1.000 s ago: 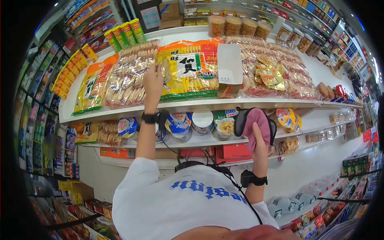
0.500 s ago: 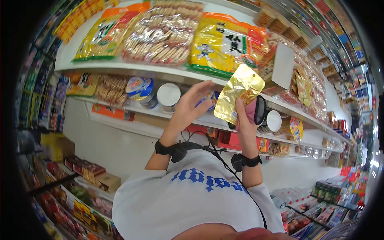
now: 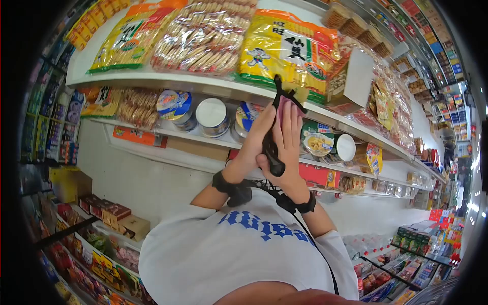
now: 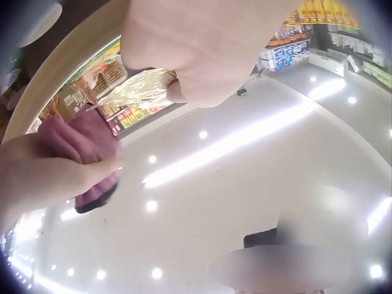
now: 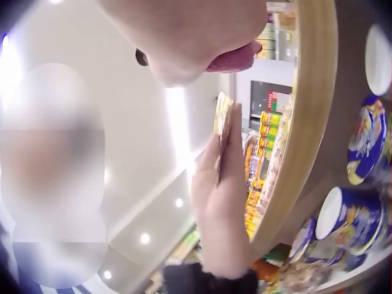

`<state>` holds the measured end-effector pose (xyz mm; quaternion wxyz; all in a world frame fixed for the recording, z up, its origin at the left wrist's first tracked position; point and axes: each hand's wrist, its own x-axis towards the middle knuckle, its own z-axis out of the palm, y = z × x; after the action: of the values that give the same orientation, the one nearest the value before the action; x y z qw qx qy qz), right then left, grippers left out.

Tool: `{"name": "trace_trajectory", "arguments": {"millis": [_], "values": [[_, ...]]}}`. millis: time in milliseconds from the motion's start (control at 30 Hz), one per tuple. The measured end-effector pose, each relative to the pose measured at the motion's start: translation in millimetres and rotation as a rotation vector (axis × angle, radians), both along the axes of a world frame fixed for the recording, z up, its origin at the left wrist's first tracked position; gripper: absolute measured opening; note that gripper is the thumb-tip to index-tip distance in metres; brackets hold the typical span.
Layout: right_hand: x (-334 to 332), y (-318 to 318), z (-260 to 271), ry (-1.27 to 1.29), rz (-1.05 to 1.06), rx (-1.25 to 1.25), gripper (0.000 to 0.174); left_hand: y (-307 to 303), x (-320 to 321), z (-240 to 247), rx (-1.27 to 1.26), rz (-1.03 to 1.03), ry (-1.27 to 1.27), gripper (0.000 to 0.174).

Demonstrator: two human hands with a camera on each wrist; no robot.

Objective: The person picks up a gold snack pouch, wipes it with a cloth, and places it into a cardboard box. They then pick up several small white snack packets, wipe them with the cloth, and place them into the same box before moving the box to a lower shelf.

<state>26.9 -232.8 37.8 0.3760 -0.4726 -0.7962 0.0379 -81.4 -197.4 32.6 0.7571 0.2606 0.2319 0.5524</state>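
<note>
In front of the shelf (image 3: 203,85): the gold packet (image 4: 138,92) and pink cloth (image 4: 86,138) sit squeezed between both palms.
Left hand (image 3: 256,137): pinches the packet.
Right hand (image 3: 291,140): wraps the cloth.
Packet: shiny and thin, so it may slip and fall.

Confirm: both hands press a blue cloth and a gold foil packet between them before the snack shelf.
The cloth is pink with a black edge, not blue; the head view shows it. The left hand and right hand do press it and the gold foil packet between them before the snack shelf.
</note>
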Motion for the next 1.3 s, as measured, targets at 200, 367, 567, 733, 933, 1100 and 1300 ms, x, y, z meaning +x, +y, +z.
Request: {"name": "trace_trajectory", "arguments": {"millis": [200,367,567,733,933,1100,1300], "values": [[47,9,14,0.442,-0.039,0.036,0.058,-23,36,-5,0.282,-0.228,0.109,0.063],[95,-25,50,0.078,0.044,0.134,0.045,-49,67,0,0.078,-0.285,0.039,0.058],[159,-57,42,0.874,0.032,-0.094,0.042,-85,141,30,0.400,-0.103,0.278,0.044],[177,-120,16,1.019,0.060,-0.295,0.061,-107,196,53,0.538,0.168,0.346,0.045],[264,-139,-11,0.872,-0.159,-0.051,0.045,-127,253,33,0.711,0.161,0.708,0.056],[301,-162,-45,0.968,-0.164,-0.040,0.056,-152,288,45,0.623,-0.040,0.500,0.075],[287,-166,14,0.575,0.046,0.122,0.071,-154,297,35,0.220,-0.342,0.103,0.081]]}}
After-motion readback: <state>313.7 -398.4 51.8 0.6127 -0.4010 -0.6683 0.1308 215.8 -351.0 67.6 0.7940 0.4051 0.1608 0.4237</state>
